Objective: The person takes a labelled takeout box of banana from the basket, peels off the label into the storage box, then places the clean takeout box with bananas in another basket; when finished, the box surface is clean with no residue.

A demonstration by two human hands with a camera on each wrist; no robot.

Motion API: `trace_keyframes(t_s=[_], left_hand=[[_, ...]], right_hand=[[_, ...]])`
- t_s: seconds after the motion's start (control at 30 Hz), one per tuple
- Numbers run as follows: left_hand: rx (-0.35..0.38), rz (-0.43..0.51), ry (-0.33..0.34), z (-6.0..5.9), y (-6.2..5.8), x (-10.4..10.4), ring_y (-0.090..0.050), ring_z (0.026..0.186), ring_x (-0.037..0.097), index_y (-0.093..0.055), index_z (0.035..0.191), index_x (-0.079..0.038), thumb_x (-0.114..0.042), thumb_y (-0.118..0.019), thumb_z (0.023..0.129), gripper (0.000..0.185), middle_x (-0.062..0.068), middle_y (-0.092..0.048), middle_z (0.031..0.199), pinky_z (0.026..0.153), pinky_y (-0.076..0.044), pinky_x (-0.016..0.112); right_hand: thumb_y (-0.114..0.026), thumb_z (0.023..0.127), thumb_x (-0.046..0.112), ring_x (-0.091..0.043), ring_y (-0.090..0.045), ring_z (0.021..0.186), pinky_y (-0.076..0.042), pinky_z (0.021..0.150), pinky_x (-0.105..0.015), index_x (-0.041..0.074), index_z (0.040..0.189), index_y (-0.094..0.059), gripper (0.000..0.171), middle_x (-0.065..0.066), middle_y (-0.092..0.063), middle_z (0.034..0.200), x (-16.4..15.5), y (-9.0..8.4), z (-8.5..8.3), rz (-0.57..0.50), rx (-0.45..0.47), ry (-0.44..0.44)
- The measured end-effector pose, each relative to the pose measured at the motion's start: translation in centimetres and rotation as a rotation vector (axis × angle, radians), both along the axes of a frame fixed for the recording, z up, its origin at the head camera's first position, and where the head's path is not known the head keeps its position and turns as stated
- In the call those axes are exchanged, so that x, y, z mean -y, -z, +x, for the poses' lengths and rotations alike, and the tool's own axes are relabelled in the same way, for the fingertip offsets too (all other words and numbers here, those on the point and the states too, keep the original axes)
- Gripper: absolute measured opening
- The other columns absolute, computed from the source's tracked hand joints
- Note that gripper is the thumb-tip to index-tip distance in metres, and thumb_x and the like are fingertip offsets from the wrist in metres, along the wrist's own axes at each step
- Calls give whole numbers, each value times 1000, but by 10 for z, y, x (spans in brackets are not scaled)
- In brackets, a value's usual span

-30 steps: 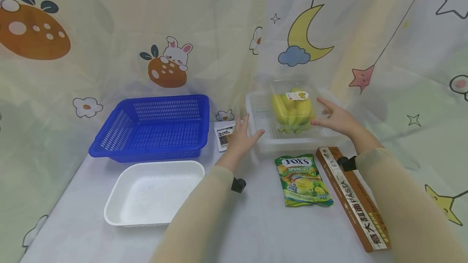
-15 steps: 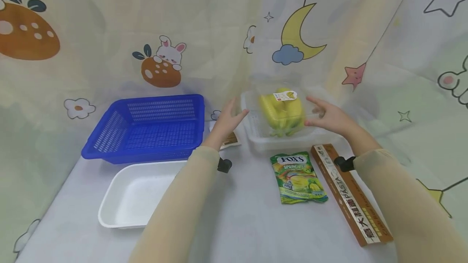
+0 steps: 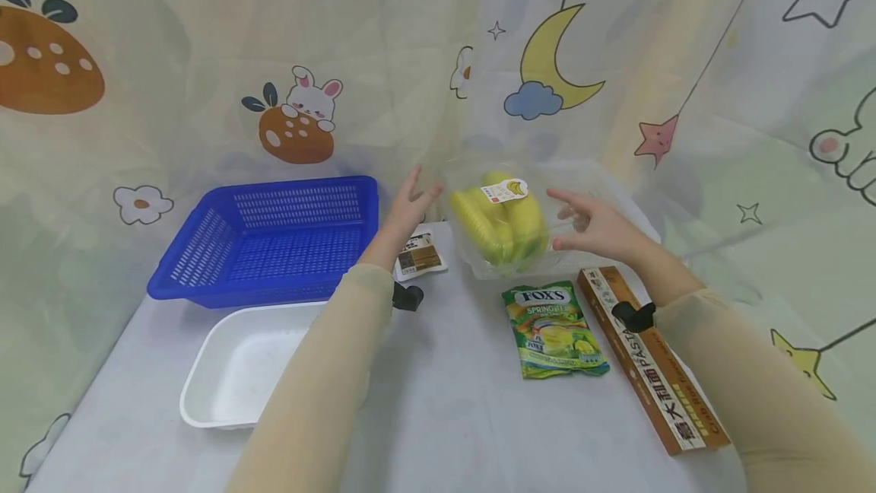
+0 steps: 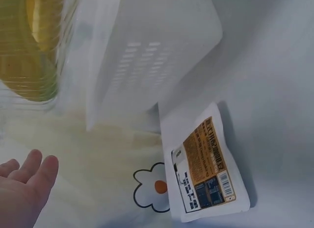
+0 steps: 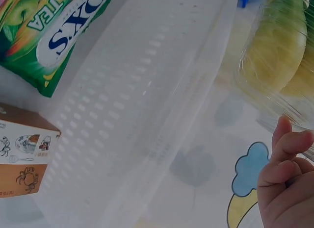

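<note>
A clear plastic box of bananas [image 3: 503, 230], with a white label on top, is tilted above the white perforated basket [image 5: 115, 108]. My right hand [image 3: 595, 228] holds the box at its right side, the index finger high and the thumb low. Curled fingers [image 5: 289, 144] meet the box's edge in the right wrist view. To the left of the box, my left hand [image 3: 402, 217] has spread fingers and is apart from it. A small flat food packet [image 3: 419, 253] lies on the table between the baskets, near the left hand.
A blue basket [image 3: 274, 297] stands at the back left, with a white tray [image 3: 229, 371] in front, partly hidden by the left sleeve. A green Fox's candy bag [image 3: 554, 333] and a long brown pasta box [image 3: 657, 379] lie at the right. A patterned curtain [image 3: 397, 44] hangs behind.
The banana box has moved left and tilted, with the right hand following along. My left hand has drawn back to the left, uncovering the small packet. The view has shifted slightly right.
</note>
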State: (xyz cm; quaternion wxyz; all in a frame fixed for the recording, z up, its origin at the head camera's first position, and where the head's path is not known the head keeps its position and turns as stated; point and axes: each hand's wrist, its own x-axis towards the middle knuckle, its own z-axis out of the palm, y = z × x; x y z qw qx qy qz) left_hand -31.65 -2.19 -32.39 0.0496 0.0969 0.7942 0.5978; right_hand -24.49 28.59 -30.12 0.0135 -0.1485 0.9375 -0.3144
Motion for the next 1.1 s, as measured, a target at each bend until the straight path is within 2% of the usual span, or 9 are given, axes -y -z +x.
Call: trace_keyframes(t_s=[0.1,0.23,0.43,0.57,0.67,0.9,1.1], left_hand=[[-9,20,22,-1,-2,6,-25,137,23,-10,144,-39,-54,-51,85,73,-5,-11,153,110,-25,48],[-11,37,48,-3,-2,15,-24,137,25,-12,143,-40,-53,-51,85,71,-3,-17,152,108,-27,49],[-44,23,68,3,-4,23,-31,133,27,-27,142,-34,-47,-51,88,60,2,-28,148,104,-35,47],[-55,16,58,2,-1,26,-34,131,25,-31,140,-34,-46,-54,87,59,4,-33,146,102,-37,45],[-62,1,47,5,-1,29,-35,131,24,-33,139,-35,-47,-56,85,60,3,-33,146,101,-39,44],[-97,-52,45,17,-2,39,-37,130,26,-34,139,-30,-44,-60,84,63,6,-30,146,101,-38,48],[-154,-132,89,31,-4,49,-37,130,28,-30,141,-27,-41,-63,82,69,9,-31,145,100,-37,52]], right_hand=[[-72,76,32,-33,-49,108,-42,86,-52,30,143,-25,82,-17,-50,124,6,-1,3,-11,5,-27],[-72,76,30,-32,-48,106,-41,88,-51,25,144,-25,83,-18,-50,123,12,-2,5,-30,6,-89],[-73,75,30,-23,-44,88,-39,73,-35,21,145,-24,85,-17,-50,120,18,-3,9,-47,5,-131],[-72,77,27,-23,-44,89,-41,72,-33,23,145,-21,85,-15,-49,122,17,2,9,-70,3,-140],[-70,78,24,-22,-44,93,-41,72,-32,25,145,-19,85,-15,-48,126,15,7,9,-97,-5,-128],[-71,78,23,-16,-44,83,-35,59,-23,29,145,-16,86,-16,-49,132,14,12,11,-140,-59,-114],[-69,79,13,-10,-43,71,-35,53,-24,16,145,-22,81,-20,-48,131,13,15,18,-255,-106,-148]])
